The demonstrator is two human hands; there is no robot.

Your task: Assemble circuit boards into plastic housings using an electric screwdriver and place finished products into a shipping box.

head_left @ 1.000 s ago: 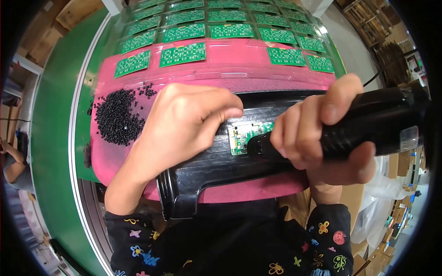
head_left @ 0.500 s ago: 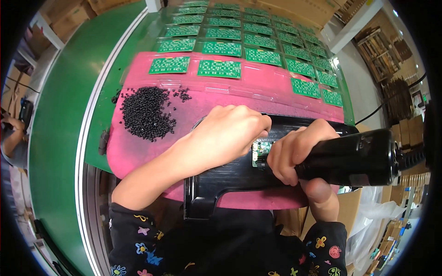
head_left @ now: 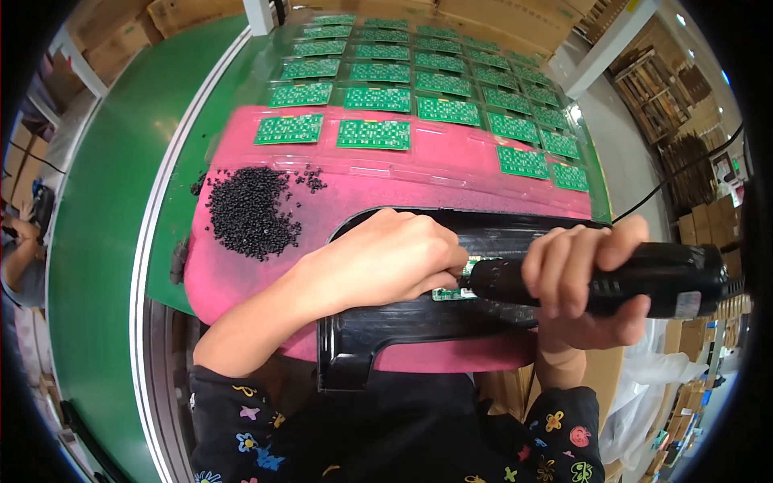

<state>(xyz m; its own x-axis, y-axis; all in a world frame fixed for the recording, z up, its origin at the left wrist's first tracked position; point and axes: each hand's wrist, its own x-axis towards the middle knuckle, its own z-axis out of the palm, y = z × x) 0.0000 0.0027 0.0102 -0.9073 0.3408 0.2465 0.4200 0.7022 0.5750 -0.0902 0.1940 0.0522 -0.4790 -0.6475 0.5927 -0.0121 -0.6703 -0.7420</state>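
My right hand (head_left: 576, 278) is wrapped around a black electric screwdriver (head_left: 680, 278), held nearly level with its tip toward the left. That tip meets the closed fingertips of my left hand (head_left: 403, 253); whatever they pinch is too small or hidden to make out. Below both lies a small green circuit board (head_left: 448, 295), partly covered by my fingers and the tool. It sits inside a black plastic housing (head_left: 403, 322), which rests on a pink mat (head_left: 386, 183) and reaches past its front edge.
Left of the housing, small black screws (head_left: 251, 213) form a heap on the mat. Clear trays with rows of green circuit boards (head_left: 374, 134) fill the far side. A green surface (head_left: 97, 282) with a white rail (head_left: 145, 241) runs along the left; another person's hand (head_left: 26, 229) shows there.
My right hand has shifted right and turned, now gripping the screwdriver farther back, so its nose shows. My left fingertips have come down to the tip. The view has tilted slightly.
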